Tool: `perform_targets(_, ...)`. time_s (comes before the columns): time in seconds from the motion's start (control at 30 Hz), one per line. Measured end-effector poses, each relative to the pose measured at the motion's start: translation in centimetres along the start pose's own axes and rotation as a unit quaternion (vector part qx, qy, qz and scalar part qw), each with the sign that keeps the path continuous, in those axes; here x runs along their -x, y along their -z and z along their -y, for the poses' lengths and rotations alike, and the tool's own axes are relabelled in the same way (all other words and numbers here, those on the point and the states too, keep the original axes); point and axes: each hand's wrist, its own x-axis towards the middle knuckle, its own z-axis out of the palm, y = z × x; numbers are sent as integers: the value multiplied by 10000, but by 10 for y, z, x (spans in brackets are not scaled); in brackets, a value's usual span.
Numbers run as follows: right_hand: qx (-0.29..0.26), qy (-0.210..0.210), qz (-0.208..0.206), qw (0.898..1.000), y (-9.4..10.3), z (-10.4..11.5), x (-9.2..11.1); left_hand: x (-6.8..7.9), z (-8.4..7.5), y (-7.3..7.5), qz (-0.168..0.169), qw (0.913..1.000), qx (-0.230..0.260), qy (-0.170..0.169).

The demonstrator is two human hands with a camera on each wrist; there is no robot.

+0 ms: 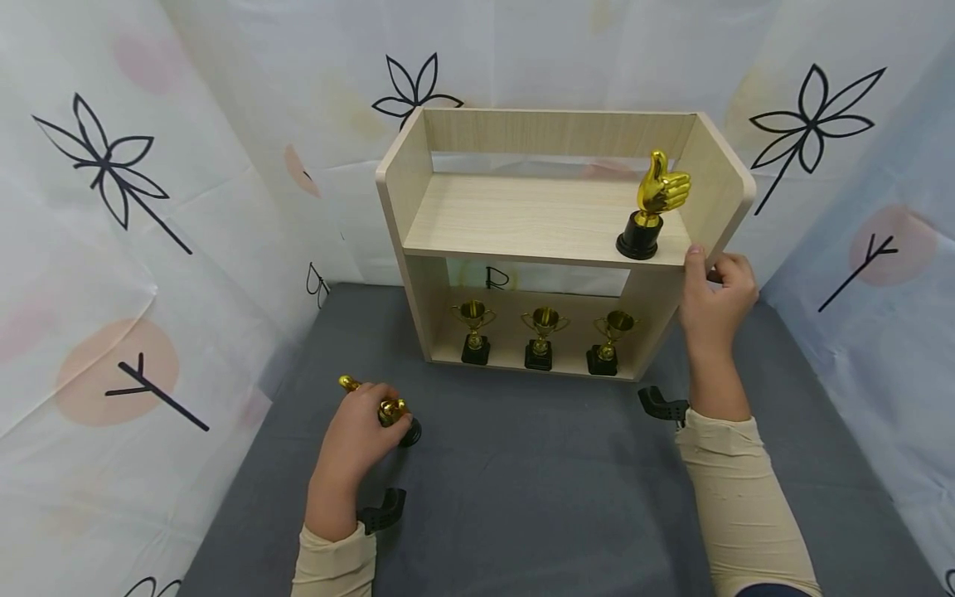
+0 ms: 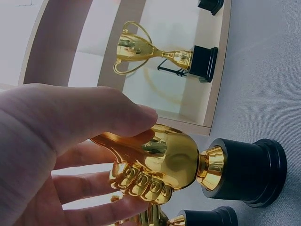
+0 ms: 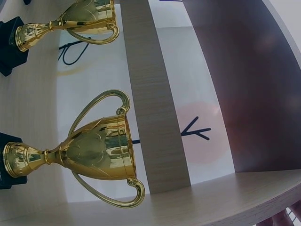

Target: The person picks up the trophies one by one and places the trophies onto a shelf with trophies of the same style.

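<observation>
Printed cloth (image 1: 224, 249) surrounds a grey table (image 1: 522, 473), where the shelf (image 1: 515, 207) holds three cups (image 1: 545, 323) below and an upper trophy (image 1: 656, 195) towards the right of the top tier. The right hand (image 1: 718, 303) grips the shelf's right side. Well apart, front left of the shelf, the left hand (image 1: 363, 427) has its thumb and fingers round a gold trophy (image 2: 181, 157); I can't tell whether its base touches the table. Just beside is a partly hidden spare (image 2: 178, 220). Picking up seems the step in hand; next, I'd judge, calls for a firm, upright lift, clear of that neighbour.
</observation>
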Motion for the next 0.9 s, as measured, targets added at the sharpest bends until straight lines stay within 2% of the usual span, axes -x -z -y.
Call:
perform_targets(0.57,31,-12,17,10000,0,-3,0,1,-3,-2,-128,9994,260,-166)
perform_targets(0.9,8,-10,40,10000,1,-2,1,0,-5,-6,-73,9985,448,-290)
